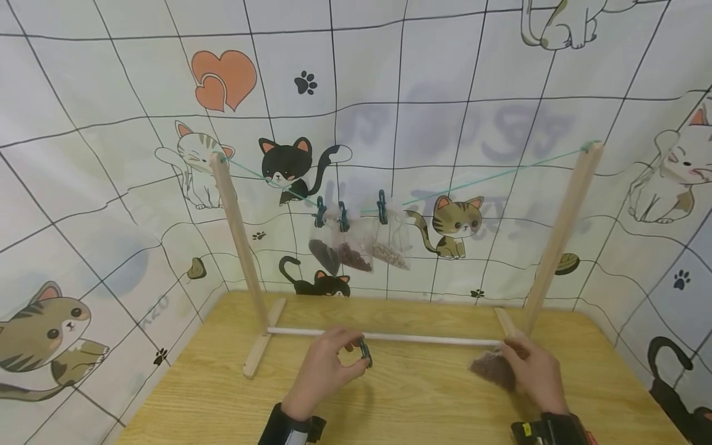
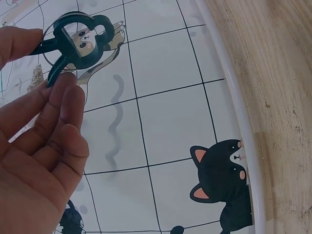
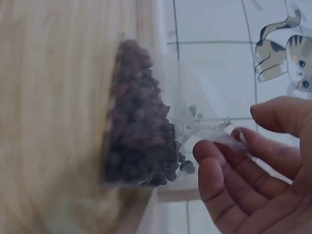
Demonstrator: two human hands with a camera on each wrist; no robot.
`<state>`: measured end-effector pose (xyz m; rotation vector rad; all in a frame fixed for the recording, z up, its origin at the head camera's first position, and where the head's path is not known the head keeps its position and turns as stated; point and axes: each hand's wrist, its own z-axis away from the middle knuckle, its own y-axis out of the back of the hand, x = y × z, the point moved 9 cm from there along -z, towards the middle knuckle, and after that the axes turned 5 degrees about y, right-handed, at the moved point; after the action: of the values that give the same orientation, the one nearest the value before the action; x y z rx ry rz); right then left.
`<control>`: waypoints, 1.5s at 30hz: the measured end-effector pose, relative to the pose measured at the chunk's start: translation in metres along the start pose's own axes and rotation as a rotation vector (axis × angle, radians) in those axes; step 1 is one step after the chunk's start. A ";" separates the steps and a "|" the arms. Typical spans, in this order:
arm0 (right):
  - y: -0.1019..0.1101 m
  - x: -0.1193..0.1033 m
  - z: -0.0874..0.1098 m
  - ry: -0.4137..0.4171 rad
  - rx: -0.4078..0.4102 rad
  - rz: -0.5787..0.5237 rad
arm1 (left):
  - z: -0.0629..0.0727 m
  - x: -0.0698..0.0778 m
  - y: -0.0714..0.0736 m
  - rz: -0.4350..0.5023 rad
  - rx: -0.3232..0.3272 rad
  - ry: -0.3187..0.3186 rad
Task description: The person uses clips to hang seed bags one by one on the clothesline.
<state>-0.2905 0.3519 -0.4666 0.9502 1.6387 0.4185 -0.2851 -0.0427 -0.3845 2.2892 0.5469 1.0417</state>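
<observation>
My left hand [image 1: 327, 366] pinches the handles of a dark green plastic clip [image 1: 364, 352] between thumb and fingertips, above the table. The left wrist view shows the clip [image 2: 104, 32] near the top left, its rounded jaws pointing away from the fingers. My right hand [image 1: 535, 371] holds a clear plastic bag [image 1: 492, 369] by its gathered top, beside the stand's right foot. Small dark reddish pieces fill the bag [image 3: 139, 117] in the right wrist view, where the thumb is lifted away and the top lies among the curled fingers.
A green cord [image 1: 467, 184] sags between two wooden posts [image 1: 564, 238]. Three bags hang on it from dark green clips [image 1: 382, 207], near the middle. A white rod [image 1: 434, 339] joins the feet on the wooden table [image 1: 423, 395]. Cat-print cloth [image 1: 367, 68] surrounds the table.
</observation>
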 end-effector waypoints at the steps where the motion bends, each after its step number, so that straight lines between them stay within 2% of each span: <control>1: 0.001 -0.004 0.001 -0.009 0.014 -0.017 | 0.000 0.000 -0.001 0.000 -0.002 0.003; 5: 0.004 -0.022 0.003 -0.012 0.026 -0.063 | 0.000 -0.001 -0.002 -0.001 -0.007 0.022; 13: 0.011 -0.070 0.008 0.198 0.070 -0.122 | 0.001 0.006 0.000 0.033 0.027 0.008; 17: 0.007 -0.084 0.008 0.214 0.015 -0.164 | 0.002 0.013 0.001 0.089 0.042 -0.004; 20: 0.005 -0.092 0.006 0.228 -0.003 -0.155 | 0.001 0.019 0.001 0.118 0.049 -0.022; 26: 0.006 -0.106 0.000 0.269 -0.007 -0.112 | -0.007 0.038 0.001 0.105 0.034 -0.083; 29: 0.009 -0.113 -0.006 0.284 -0.030 -0.101 | -0.016 0.053 0.003 0.088 -0.001 -0.114; 34: 0.012 -0.125 -0.014 0.299 -0.066 -0.108 | -0.036 0.082 0.013 0.040 -0.021 -0.223; 40: 0.021 -0.148 -0.023 0.378 -0.057 -0.125 | -0.066 0.114 0.036 0.030 0.026 -0.391; 43: 0.027 -0.159 -0.029 0.405 -0.045 -0.147 | -0.084 0.125 0.049 0.035 0.038 -0.415; 45: 0.031 -0.166 -0.034 0.424 -0.034 -0.164 | -0.098 0.130 0.057 0.042 0.022 -0.391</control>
<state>-0.3049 0.2509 -0.3279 0.7244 2.0688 0.5600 -0.2738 0.0186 -0.2240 2.4460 0.3511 0.5814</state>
